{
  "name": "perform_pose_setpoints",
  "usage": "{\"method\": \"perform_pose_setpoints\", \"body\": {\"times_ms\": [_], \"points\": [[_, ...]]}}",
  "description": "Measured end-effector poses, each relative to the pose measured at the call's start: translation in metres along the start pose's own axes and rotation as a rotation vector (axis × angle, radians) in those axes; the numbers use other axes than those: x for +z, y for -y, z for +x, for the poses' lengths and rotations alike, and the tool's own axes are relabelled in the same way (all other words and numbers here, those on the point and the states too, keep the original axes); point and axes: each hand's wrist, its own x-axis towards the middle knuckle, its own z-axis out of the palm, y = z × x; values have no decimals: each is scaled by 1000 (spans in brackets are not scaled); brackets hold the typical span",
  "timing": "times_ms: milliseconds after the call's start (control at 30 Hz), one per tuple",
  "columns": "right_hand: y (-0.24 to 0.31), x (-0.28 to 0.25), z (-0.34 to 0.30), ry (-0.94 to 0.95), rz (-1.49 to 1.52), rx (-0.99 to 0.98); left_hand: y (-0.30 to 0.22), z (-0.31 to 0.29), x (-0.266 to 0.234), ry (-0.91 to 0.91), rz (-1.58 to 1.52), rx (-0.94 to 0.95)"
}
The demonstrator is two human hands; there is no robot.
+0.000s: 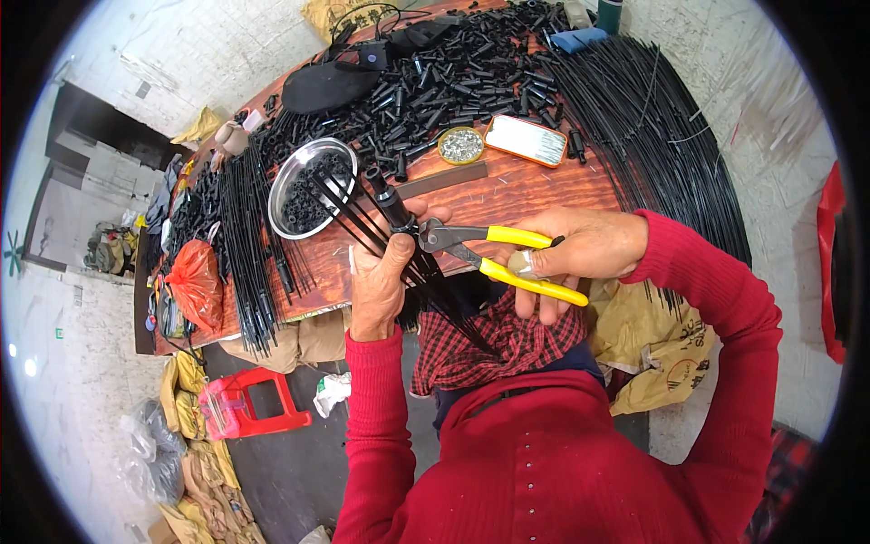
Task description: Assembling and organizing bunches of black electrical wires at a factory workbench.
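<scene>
My left hand [379, 286] is closed around a bundle of thin black rods [453, 313], which looks like an umbrella frame. A stepped black tube [391, 199] rises from the bundle at its top. In my right hand [580, 247] are yellow-handled pliers [498, 254]. Their handles are spread apart, and their metal jaws sit against the base of the black tube, beside my left fingers. What lies between the jaws is too small to make out. The rods' lower ends hang over the red-and-black checked cloth [544, 338] on my lap.
On the wooden table [526, 190] stand a metal bowl [279, 201] of black rings, a small dish [460, 145] of silvery bits and a tray [527, 140] of thin pale pins. Heaped black tubes [453, 82] and long black rods [652, 136] lie behind. A red stool [272, 403] stands lower left.
</scene>
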Motion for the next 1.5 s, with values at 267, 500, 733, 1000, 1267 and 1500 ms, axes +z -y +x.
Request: {"method": "perform_pose_setpoints", "body": {"times_ms": [267,500,733,1000,1267,1500], "points": [[2,0,-1,-2,-28,3,1,0,-1,6,-18,-10],[-2,2,4,-10,22,0,6,1,-4,6,-50,5],[-21,8,21,17,191,-93,11,1,-5,-21,-99,12],[-37,20,32,-19,225,-169,15,2,-3,-45,-93,44],[-48,24,35,-44,217,-137,15,1,-3,-42,-99,38],[-46,24,34,-55,240,-185,15,3,1,-109,-39,72]]}}
